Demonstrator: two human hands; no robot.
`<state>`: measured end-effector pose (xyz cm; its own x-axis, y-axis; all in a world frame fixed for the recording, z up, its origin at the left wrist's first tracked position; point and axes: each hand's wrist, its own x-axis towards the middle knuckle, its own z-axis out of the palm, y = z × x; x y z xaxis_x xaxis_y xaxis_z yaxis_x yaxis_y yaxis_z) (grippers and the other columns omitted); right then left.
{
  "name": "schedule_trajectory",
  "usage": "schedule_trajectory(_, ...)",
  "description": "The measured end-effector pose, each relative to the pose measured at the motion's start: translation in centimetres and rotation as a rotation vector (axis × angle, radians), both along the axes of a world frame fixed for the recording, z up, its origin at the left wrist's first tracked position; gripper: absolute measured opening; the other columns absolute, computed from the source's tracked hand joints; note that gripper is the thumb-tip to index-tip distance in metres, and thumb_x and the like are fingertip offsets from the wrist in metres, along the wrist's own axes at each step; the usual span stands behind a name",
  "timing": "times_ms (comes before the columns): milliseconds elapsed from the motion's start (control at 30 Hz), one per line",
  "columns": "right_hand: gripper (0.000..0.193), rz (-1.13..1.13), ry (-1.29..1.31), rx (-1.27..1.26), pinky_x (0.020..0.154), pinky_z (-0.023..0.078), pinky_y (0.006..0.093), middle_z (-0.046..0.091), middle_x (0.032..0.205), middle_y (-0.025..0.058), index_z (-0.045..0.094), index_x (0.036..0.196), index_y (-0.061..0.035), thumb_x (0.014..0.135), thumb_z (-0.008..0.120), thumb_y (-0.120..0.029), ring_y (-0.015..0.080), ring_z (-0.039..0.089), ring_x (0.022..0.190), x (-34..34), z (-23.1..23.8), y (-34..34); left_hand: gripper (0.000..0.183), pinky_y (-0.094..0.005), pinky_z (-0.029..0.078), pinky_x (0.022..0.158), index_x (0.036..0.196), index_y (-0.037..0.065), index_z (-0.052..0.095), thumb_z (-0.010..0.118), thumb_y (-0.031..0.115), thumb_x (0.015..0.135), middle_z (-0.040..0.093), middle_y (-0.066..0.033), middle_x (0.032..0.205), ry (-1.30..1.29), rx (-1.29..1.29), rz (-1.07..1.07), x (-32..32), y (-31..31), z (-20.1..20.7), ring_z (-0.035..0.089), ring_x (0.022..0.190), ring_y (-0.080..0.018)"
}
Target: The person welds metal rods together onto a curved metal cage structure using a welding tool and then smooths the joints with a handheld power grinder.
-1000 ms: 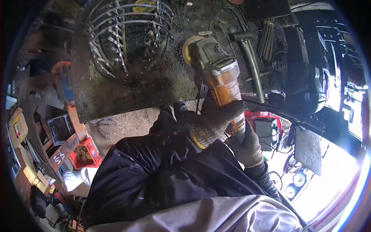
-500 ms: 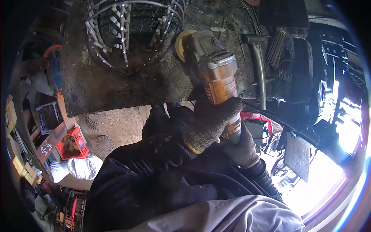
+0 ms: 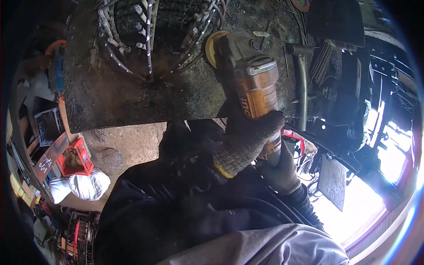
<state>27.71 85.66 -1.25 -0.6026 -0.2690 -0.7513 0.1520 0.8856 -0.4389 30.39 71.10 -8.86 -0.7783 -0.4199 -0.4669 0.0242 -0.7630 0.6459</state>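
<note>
Both my hands, in grey knit gloves, are closed around an orange and dark grey angle grinder (image 3: 260, 90). My left hand (image 3: 247, 141) wraps over the middle of its body, and my right hand (image 3: 282, 171) grips the rear end below. The grinder's yellowish disc (image 3: 213, 51) faces left, close to the right side of a frame of bent metal rods (image 3: 149, 48). That frame stands on a dark, grimy workbench (image 3: 132, 101), its top cut off by the picture's upper edge. Whether the disc touches a rod or is spinning, I cannot tell.
A hammer (image 3: 303, 88) lies right of the grinder, beside a bundle of thin rods (image 3: 321, 62). Another disc (image 3: 301, 4) is at the far edge. Lower left are a red crate (image 3: 66, 165), a silvery bag (image 3: 90, 184) and a wire coil (image 3: 112, 157) on the floor.
The view has shifted slightly, so bench, rod frame and grinder appear a little further right. Both hands keep the same hold on the grinder, and its disc stays close to the frame.
</note>
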Motion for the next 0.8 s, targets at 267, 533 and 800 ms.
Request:
schedule_trajectory(267, 0.063, 0.005, 0.009, -0.044, 0.094, 0.055, 0.0355, 0.066, 0.124, 0.0109, 0.047, 0.139, -0.0014, 0.082, 0.072, -0.002, 0.0185, 0.067, 0.111, -0.2, -0.1, -0.1, 0.04, -0.0323, 0.059, 0.073, 0.111, 0.002, 0.059, 0.083, 0.016, 0.082, 0.069, -0.0089, 0.095, -0.028, -0.019, 0.041, -0.1, -0.1, 0.3, 0.07, 0.082, -0.0181)
schedule_trajectory(533, 0.066, 0.029, 0.02, -0.049, 0.094, 0.054, 0.0362, 0.066, 0.125, 0.011, 0.046, 0.141, -0.002, 0.081, 0.074, -0.003, 0.0188, 0.066, 0.112, -0.5, -0.4, 0.4, 0.04, -0.0321, 0.059, 0.074, 0.112, 0.002, 0.059, 0.083, 0.015, 0.082, 0.069, -0.0075, 0.095, 0.067, 0.029, 0.1, -0.5, 0.0, 0.2, 0.069, 0.082, -0.0171)
schedule_trajectory(800, 0.065, 0.036, 0.033, -0.099, 0.094, 0.054, 0.0369, 0.066, 0.125, 0.011, 0.047, 0.14, -0.0024, 0.081, 0.074, -0.004, 0.0192, 0.066, 0.111, -0.8, -0.2, 0.4, 0.037, -0.0315, 0.059, 0.073, 0.111, 0.003, 0.059, 0.082, 0.012, 0.083, 0.068, -0.007, 0.095, -0.004, 0.026, 0.028, -0.4, -0.4, 0.1, 0.069, 0.082, -0.0165)
